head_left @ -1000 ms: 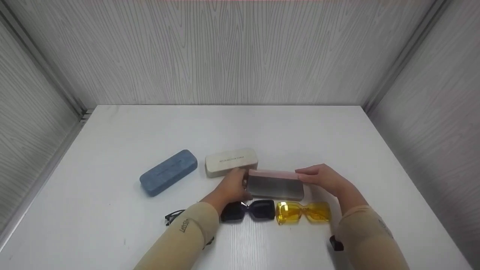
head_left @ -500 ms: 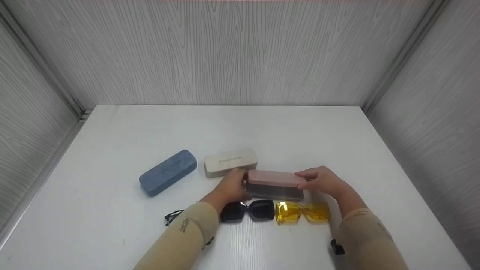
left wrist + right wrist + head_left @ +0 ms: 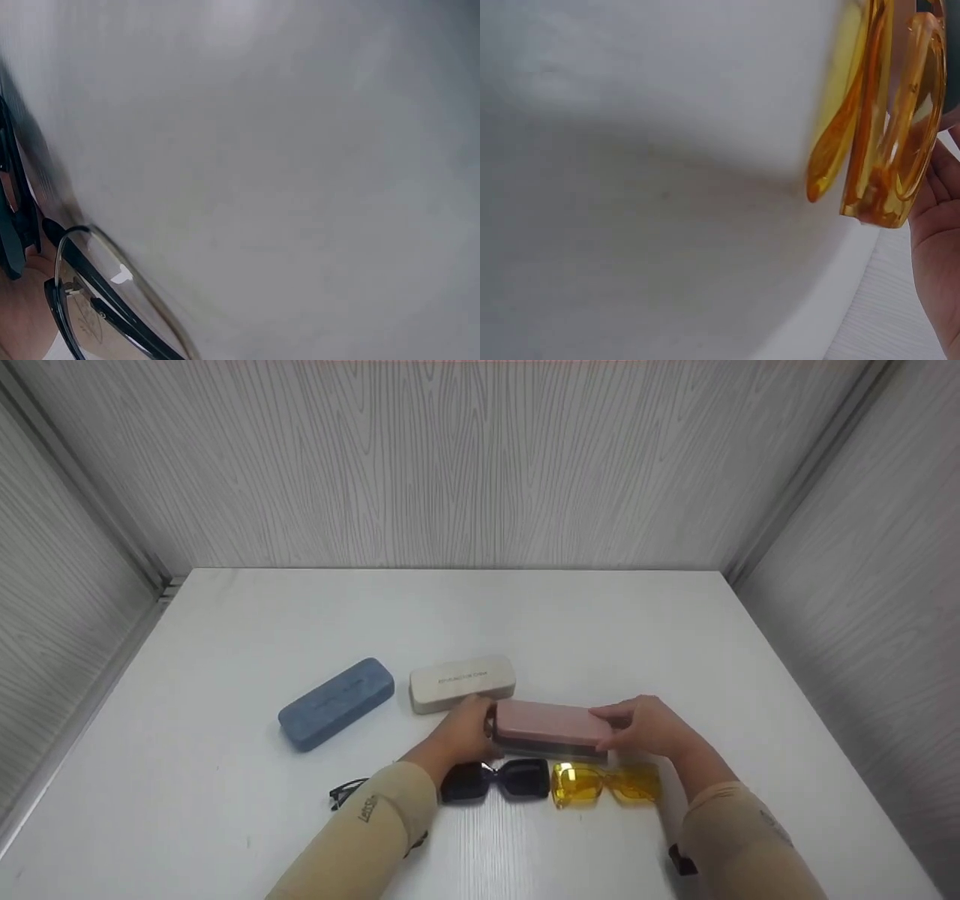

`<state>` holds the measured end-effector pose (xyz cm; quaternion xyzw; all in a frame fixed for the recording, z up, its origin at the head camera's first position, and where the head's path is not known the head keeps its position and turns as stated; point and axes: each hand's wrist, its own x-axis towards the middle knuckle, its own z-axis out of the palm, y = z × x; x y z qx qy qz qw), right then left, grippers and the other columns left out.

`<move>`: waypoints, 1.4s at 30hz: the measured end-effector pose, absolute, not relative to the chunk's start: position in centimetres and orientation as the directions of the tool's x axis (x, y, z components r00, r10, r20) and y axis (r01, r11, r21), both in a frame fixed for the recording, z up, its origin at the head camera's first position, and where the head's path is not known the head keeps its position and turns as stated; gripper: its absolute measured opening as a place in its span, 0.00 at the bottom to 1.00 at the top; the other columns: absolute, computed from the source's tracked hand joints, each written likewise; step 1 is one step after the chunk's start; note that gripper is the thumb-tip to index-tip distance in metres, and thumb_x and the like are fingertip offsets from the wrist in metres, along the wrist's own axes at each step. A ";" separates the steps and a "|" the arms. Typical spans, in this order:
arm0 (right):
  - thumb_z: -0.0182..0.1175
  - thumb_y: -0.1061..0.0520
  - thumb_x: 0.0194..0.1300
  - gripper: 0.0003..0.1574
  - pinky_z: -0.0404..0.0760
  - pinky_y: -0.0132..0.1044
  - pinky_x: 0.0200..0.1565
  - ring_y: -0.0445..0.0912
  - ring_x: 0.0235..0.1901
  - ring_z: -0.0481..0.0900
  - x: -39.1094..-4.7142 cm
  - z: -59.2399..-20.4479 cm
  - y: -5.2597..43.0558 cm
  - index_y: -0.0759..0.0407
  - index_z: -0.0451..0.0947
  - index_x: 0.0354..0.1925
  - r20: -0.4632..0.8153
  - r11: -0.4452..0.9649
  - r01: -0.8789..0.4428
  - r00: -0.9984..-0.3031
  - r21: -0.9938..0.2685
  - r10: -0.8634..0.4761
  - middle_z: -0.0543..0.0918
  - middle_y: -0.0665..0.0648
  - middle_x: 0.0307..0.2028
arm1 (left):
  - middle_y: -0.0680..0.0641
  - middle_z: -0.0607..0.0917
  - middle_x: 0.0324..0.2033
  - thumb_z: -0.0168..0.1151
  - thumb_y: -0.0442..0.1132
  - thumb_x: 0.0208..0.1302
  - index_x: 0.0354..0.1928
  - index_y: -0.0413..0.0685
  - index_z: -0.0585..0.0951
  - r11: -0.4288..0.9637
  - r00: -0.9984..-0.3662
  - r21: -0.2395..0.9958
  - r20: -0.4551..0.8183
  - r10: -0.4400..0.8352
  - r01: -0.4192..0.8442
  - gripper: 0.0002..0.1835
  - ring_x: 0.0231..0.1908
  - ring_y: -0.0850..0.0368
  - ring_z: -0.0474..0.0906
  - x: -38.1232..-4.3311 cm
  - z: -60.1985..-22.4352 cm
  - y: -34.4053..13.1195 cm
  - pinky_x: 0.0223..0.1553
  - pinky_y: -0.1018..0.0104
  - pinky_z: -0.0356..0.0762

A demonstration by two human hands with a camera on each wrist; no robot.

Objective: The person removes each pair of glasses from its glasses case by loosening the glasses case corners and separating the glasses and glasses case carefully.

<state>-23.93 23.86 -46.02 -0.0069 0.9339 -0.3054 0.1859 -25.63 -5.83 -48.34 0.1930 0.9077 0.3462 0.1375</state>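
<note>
A pink glasses case [image 3: 553, 721] lies between my two hands, its pink lid low over the base and a narrow dark band showing along the front. My left hand [image 3: 459, 733] grips the case's left end; some of its fingers are hidden. At the right end, the thumb and fingers of my right hand [image 3: 649, 727] pinch the lid. Just in front of the case lie black sunglasses [image 3: 523, 778] and yellow-tinted glasses [image 3: 606, 784]. The right wrist view shows these yellow glasses [image 3: 892, 142] close by, with part of my right hand [image 3: 939, 247] beside them.
Behind my left hand sits a cream glasses case [image 3: 463, 682], and a blue one [image 3: 337, 703] lies farther left. Clear glasses with black temples [image 3: 112, 300] lie by my left forearm, partly covered by the sleeve in the head view. Wood-grain panels [image 3: 465, 465] wall in the white table [image 3: 465, 615].
The lid of the pink case has swung down toward me under my right hand, so more pink top shows and the dark inside has narrowed. My left hand has stayed in place.
</note>
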 end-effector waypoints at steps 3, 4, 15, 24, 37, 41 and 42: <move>0.73 0.36 0.33 0.45 0.66 0.52 0.58 0.52 0.58 0.69 -23.7 -46.1 23.6 0.39 0.75 0.54 -0.320 0.833 0.062 -0.937 -0.550 -0.142 0.74 0.53 0.56 | 0.49 0.72 0.43 0.74 0.38 0.36 0.56 0.41 0.70 0.683 -0.886 0.688 -0.128 0.446 0.244 0.39 0.43 0.56 0.70 -25.6 -48.3 -5.9 0.50 0.62 0.70; 0.73 0.37 0.33 0.45 0.66 0.52 0.58 0.52 0.58 0.68 -23.7 -46.2 23.6 0.39 0.75 0.55 -0.313 0.838 0.047 -0.938 -0.543 -0.150 0.74 0.53 0.57 | 0.49 0.72 0.43 0.74 0.38 0.36 0.55 0.41 0.71 0.683 -0.886 0.689 -0.128 0.447 0.245 0.38 0.43 0.56 0.70 -25.6 -48.2 -5.9 0.50 0.62 0.70; 0.75 0.43 0.36 0.50 0.67 0.49 0.58 0.49 0.57 0.68 -23.2 -46.8 22.7 0.38 0.68 0.60 -0.254 0.844 -0.055 -0.941 -0.534 -0.223 0.70 0.48 0.58 | 0.50 0.72 0.40 0.74 0.39 0.37 0.53 0.40 0.72 0.683 -0.882 0.678 -0.108 0.458 0.272 0.36 0.40 0.57 0.69 -25.6 -48.3 -5.9 0.46 0.64 0.71; 0.74 0.49 0.41 0.56 0.63 0.51 0.61 0.48 0.55 0.66 -23.2 -46.5 22.2 0.45 0.59 0.67 -0.267 0.880 -0.116 -0.927 -0.460 -0.262 0.69 0.49 0.56 | 0.50 0.72 0.36 0.74 0.39 0.36 0.47 0.40 0.73 0.678 -0.874 0.679 -0.110 0.473 0.281 0.31 0.36 0.57 0.70 -25.6 -48.2 -5.9 0.40 0.65 0.72; 0.72 0.49 0.43 0.55 0.61 0.53 0.61 0.51 0.60 0.63 -23.5 -46.4 21.9 0.49 0.58 0.67 -0.277 0.912 -0.095 -0.936 -0.398 -0.218 0.67 0.52 0.61 | 0.50 0.73 0.38 0.75 0.40 0.35 0.48 0.41 0.73 0.697 -0.877 0.664 -0.129 0.464 0.271 0.33 0.38 0.57 0.71 -25.8 -47.8 -5.3 0.43 0.64 0.73; 0.70 0.51 0.46 0.54 0.59 0.53 0.62 0.54 0.64 0.58 -23.8 -46.4 22.7 0.50 0.55 0.68 -0.270 0.859 -0.052 -0.938 -0.510 -0.217 0.60 0.55 0.66 | 0.49 0.76 0.42 0.75 0.38 0.36 0.51 0.41 0.73 0.697 -0.888 0.677 -0.142 0.437 0.235 0.34 0.43 0.56 0.72 -25.9 -47.2 -4.7 0.50 0.63 0.71; 0.70 0.52 0.47 0.54 0.60 0.52 0.62 0.54 0.64 0.58 -23.9 -46.3 23.0 0.49 0.55 0.68 -0.262 0.835 -0.036 -0.941 -0.549 -0.213 0.59 0.55 0.66 | 0.49 0.76 0.42 0.75 0.37 0.36 0.52 0.41 0.72 0.695 -0.892 0.685 -0.147 0.427 0.220 0.35 0.44 0.56 0.72 -25.9 -47.0 -4.4 0.52 0.62 0.71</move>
